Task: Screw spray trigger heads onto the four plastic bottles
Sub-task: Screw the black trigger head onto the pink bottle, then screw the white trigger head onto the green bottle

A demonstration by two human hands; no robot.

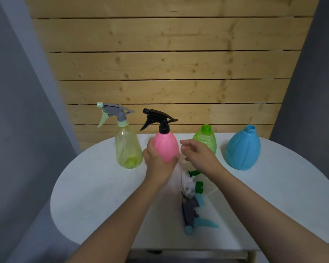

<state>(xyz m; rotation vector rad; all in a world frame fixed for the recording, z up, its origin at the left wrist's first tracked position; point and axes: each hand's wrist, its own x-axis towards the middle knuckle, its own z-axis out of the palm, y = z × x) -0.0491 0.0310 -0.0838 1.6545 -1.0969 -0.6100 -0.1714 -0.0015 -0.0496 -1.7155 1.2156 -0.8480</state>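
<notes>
I have my left hand (156, 158) wrapped round the pink bottle (165, 147), its fingers closed on the body; its black head (157, 118) is already on. My right hand (198, 154) hangs loose and empty, fingers half open, just beside it. The next head, white and green (193, 182), lies on the worktop (95, 186) right below that hand, long axis running toward me. The green bottle (205, 140) stands open-necked just behind the right hand, so right is nearer both
</notes>
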